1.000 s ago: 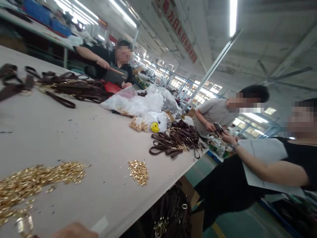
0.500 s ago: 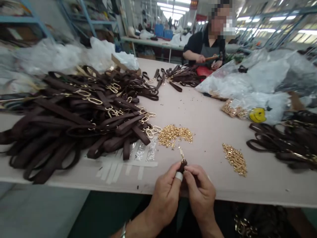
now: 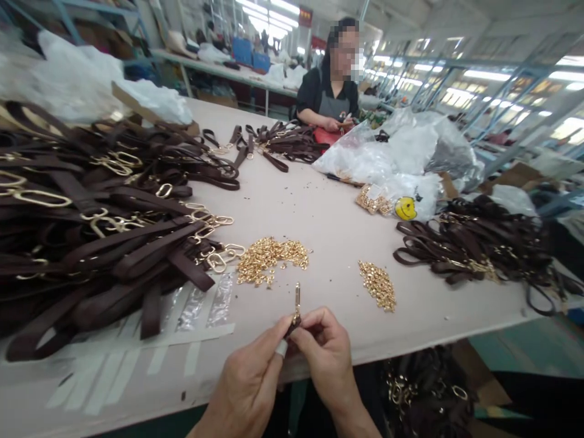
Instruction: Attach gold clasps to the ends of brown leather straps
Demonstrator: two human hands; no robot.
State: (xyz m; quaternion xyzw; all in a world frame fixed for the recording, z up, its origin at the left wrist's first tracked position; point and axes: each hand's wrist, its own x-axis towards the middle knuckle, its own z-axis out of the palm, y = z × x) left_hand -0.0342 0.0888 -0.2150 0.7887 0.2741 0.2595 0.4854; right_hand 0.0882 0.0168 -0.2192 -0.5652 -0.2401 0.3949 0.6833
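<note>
My left hand (image 3: 249, 383) and my right hand (image 3: 326, 353) meet at the table's near edge, both pinched on one small piece: a gold clasp (image 3: 297, 302) standing up from a dark strap end. My left thumb wears a white tape band. Just beyond the hands lie two heaps of gold clasps, a larger heap (image 3: 269, 258) and a smaller heap (image 3: 378, 285). A big pile of dark brown straps (image 3: 91, 219) with gold rings fills the table's left side.
A second bunch of brown straps (image 3: 474, 243) lies at the right, beside white plastic bags (image 3: 392, 155) and a smiley-marked bag (image 3: 406, 208). A person in black (image 3: 331, 91) works at the far end. Tape strips (image 3: 196, 307) lie near me on the beige table (image 3: 319, 201).
The view swung from the right side of the table to straight ahead. My hands came into view holding the clasp piece and have stayed at the near edge.
</note>
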